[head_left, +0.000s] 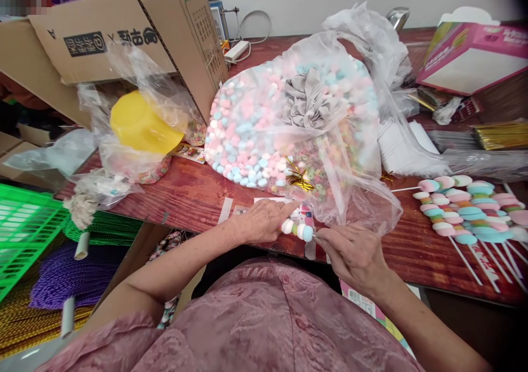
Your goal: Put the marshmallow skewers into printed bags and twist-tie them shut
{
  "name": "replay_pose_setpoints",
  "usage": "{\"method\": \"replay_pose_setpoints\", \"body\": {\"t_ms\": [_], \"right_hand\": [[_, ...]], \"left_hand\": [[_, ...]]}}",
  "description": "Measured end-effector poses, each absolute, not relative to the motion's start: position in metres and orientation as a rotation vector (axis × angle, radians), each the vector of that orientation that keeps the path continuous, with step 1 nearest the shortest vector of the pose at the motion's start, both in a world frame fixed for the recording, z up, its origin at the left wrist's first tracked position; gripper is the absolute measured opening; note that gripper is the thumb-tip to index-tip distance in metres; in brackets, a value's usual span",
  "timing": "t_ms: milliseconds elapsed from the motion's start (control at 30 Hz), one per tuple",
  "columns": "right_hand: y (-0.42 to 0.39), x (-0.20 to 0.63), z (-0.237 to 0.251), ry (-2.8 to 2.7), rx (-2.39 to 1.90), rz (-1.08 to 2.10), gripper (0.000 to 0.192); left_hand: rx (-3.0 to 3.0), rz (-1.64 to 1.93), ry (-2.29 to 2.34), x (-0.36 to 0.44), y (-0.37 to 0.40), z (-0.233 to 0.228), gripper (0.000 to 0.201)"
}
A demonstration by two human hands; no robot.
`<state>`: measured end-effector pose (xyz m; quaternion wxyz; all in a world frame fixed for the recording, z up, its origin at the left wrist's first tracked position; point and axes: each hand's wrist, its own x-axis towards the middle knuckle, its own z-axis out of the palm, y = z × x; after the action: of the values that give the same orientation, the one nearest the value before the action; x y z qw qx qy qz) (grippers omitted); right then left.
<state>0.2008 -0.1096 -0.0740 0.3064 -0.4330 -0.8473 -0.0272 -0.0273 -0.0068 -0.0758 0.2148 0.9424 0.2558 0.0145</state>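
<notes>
Between my hands, near the table's front edge, is a marshmallow skewer [297,229] strung with white, green and pale blue pieces. My left hand [264,220] is closed around its left end, hiding that part. At the other end, my right hand [352,253] pinches the stick just past the blue piece. Just beyond my hands, a large clear bag of pink, white and blue marshmallows [243,135] lies on the table. Colourful gummy candies [303,165] in clear plastic rest at its front, with a gold twist tie [301,178]. A grey cloth [307,99] sits on top.
Finished-looking marshmallow skewers [470,212] are piled at the right. A cardboard box [136,36] and a yellow plastic piece [142,121] stand at the left. A pink carton [474,55] is back right. A green basket [27,229] and purple cords [74,275] sit below left.
</notes>
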Motion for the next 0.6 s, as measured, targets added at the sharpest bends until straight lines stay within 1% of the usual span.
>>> {"method": "replay_pose_setpoints", "body": {"t_ms": [67,133,300,367,433,533,600], "right_hand": [[-0.111,0.2,-0.074,-2.202,-1.183,0.024,0.01],[-0.112,0.199,-0.074,-2.203,-1.216,0.032,0.01],[-0.114,0.189,-0.075,-2.324,-1.3,-0.2,0.024],[-0.114,0.186,-0.077,-2.324,-1.329,-0.241,0.026],[-0.115,0.187,-0.08,-2.279,-1.341,-0.242,0.026],[-0.116,0.189,-0.089,-2.128,-1.354,-0.201,0.021],[-0.117,0.191,-0.099,-1.996,-1.377,-0.159,0.016]], "left_hand": [[2.629,0.054,0.67,-0.026,-0.007,-0.077,0.077],[2.643,0.027,0.643,-0.024,-0.008,-0.076,0.08],[2.691,-0.116,0.615,-0.017,-0.011,-0.071,0.088],[2.705,-0.133,0.595,-0.016,-0.01,-0.069,0.087],[2.743,-0.111,0.577,-0.015,-0.008,-0.062,0.083],[2.84,0.095,0.589,-0.017,-0.005,-0.042,0.076],[2.836,0.406,0.617,-0.023,-0.008,-0.027,0.072]]}}
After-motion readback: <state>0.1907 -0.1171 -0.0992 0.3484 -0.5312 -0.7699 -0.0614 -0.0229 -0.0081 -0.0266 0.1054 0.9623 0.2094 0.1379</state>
